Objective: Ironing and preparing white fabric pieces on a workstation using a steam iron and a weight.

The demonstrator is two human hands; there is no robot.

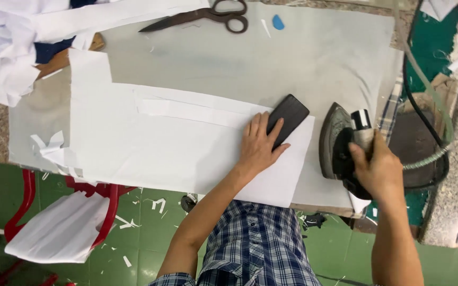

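**Head view: iron tipped up in one hand, black block pinned under the other**

Head view, looking down the person's arms at the padded pressing table [314, 58] covered in grey cloth. The right hand [380, 169] is wrapped around the handle of the dark, wedge-shaped metal iron [337, 140], fingers curled shut on it. The iron is tilted up, with its grey soleplate turned toward the left hand and its heel near the table's near edge. It looks heavy and rigid, and I would guess hot on the plate face, so the handle is the only sensible place to hold it. A clear hose and black cord [430, 100] trail away behind that grip and will likely drag a little.

The left hand [258, 145] lies flat, fingers spread, pressing on the flat white fabric panel [176, 148], fingertips touching the black rectangular block [288, 117] just beyond them. The panel looks thin, soft and light, apt to slide or crease unless held down by a palm. The block looks stiff and smooth.

Well beyond the left hand lie dark-handled long scissors [208, 16] and a small blue chalk piece [278, 22]. A heap of white cloth pieces [6, 47] sits far out to that hand's side. A red chair holding folded white fabric [59, 228] stands below the table on the green floor.
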